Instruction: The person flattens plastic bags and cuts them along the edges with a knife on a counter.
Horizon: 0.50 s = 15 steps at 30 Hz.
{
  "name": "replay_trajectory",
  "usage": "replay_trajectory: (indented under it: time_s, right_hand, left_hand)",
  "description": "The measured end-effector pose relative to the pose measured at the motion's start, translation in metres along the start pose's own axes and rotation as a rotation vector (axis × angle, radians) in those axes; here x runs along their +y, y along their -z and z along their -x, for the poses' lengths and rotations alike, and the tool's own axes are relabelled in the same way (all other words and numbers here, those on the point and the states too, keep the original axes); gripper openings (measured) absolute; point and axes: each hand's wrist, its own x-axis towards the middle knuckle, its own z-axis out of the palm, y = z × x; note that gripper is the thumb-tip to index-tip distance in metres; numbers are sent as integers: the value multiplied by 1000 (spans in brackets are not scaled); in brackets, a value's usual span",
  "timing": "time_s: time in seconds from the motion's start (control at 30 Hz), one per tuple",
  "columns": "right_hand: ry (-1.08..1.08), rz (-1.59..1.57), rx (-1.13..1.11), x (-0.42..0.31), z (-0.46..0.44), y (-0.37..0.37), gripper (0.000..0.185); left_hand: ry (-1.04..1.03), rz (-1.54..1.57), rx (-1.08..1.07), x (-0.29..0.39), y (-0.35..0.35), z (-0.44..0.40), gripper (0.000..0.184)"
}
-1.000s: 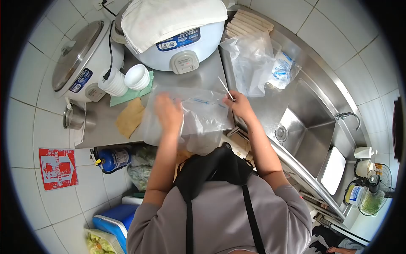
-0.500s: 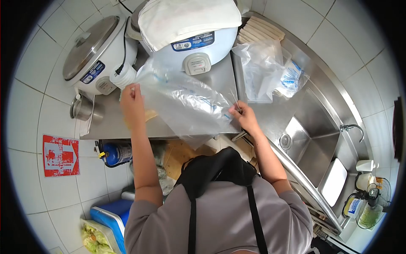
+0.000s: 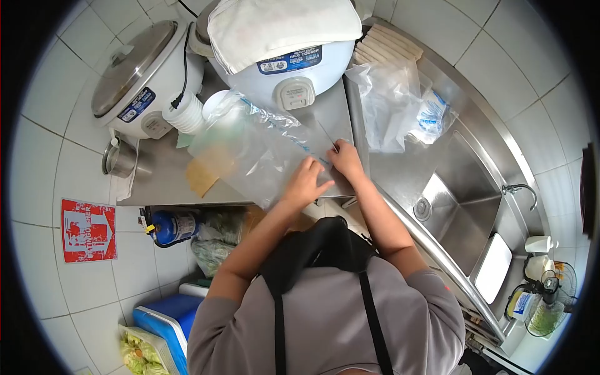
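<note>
A clear plastic bag (image 3: 262, 147) with blue print lies slanted over the steel counter, covering part of a tan cloth (image 3: 203, 172) and a green cloth. My left hand (image 3: 305, 183) rests on the bag's right part, its thumb apart from the fingers. Close beside it, my right hand (image 3: 345, 160) is closed at the bag's right end, with a thin stick-like object (image 3: 326, 132) rising from its fingers. White bowls (image 3: 220, 107) and a stack of white cups (image 3: 183, 114) stand behind the bag.
Two rice cookers (image 3: 312, 75) (image 3: 147, 81) stand at the back, one under a white cloth (image 3: 281, 31). More plastic bags (image 3: 387, 103) and folded cloths (image 3: 387, 44) lie right, beside the sink (image 3: 459, 200). A metal pot (image 3: 119, 159) is left.
My left hand has let go of the bag's left end and moved right, beside my right hand. The bag has settled flatter on the counter. My right hand has shifted slightly left.
</note>
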Motion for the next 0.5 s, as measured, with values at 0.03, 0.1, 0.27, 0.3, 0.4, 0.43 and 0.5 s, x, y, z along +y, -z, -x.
replay_trajectory:
  time_s: [0.03, 0.1, 0.27, 0.3, 0.4, 0.43, 0.5]
  right_hand:
    - [-28, 1, -23, -1, 3, 7, 32]
    - [-60, 2, -59, -3, 7, 19, 35]
    - [-8, 29, -39, -6, 27, 55, 40]
    - [50, 27, -38, 0, 34, 60, 38]
    - [127, 47, -92, 10, 60, 80, 34]
    - [94, 63, -157, 2, 70, 91, 33]
    - [49, 85, -245, -3, 85, 98, 34]
  left_hand:
    - [-9, -42, 37, -4, -7, 0, 28]
    - [-31, -123, 113, -11, -18, -1, 27]
    - [-99, -89, 107, -22, -24, 0, 18]
    - [-94, -62, 133, -22, -25, 1, 16]
    - [121, 263, 98, -27, -24, -3, 11]
    - [142, 271, 65, -33, -24, -5, 12]
    - [187, 282, 3, -42, -22, -7, 14]
